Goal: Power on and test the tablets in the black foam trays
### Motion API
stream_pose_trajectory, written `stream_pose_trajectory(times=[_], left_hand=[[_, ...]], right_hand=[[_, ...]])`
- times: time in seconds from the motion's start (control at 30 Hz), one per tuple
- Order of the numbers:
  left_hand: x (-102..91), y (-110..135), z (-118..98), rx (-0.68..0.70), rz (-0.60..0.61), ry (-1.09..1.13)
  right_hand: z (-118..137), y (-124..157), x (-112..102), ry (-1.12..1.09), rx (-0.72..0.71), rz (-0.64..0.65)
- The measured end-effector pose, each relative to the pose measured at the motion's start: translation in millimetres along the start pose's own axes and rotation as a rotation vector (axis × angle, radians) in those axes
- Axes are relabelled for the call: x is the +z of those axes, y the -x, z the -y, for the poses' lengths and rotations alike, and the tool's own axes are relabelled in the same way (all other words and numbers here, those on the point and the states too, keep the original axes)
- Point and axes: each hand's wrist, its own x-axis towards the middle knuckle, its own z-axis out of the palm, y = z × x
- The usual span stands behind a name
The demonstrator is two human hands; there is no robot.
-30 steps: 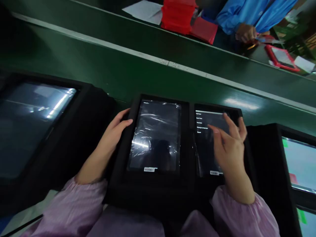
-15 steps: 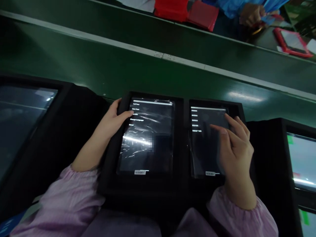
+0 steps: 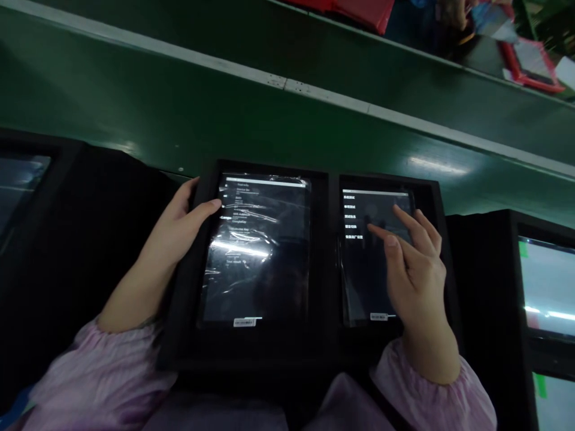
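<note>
Two tablets lie side by side in a black foam tray [image 3: 333, 257]. The left tablet [image 3: 278, 269] shows a list of English text under wrinkled clear film. On the right tablet [image 3: 359, 275] is a short menu in Chinese characters. My left hand [image 3: 168, 239] grips the tray's left rim, its thumb reaching over to the left tablet's edge and its other fingers partly hidden behind the rim. Over the right tablet hovers my right hand [image 3: 415, 263], holding nothing, fingers apart and index finger pointing at the screen; whether it touches the glass I cannot tell.
More black trays with tablets flank mine: a dark screen [image 3: 22, 191] at left, a lit pale screen [image 3: 550, 293] at right. Beyond the green bench [image 3: 251, 126] and its pale strip are red cases [image 3: 363, 12] and a co-worker's hand [image 3: 453, 13].
The left tablet's screen has switched from a short menu to a longer information list. My right hand has shifted slightly left over the right tablet. The view has moved a little.
</note>
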Motion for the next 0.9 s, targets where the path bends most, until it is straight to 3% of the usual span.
stream_pose_trajectory(times=[0.3,0.53,0.9], left_hand=[[-0.1,-3,6,0.018,-0.005,-0.001],[-1.2,-3,7,0.04,0.008,0.009],[2.9,3,-3,-0.038,-0.038,-0.021]], right_hand=[[-9,1,12,0.06,-0.034,0.097],[-3,-3,1,0.021,0.028,-0.061],[0,-2,-1,-0.004,-0.007,-0.026]])
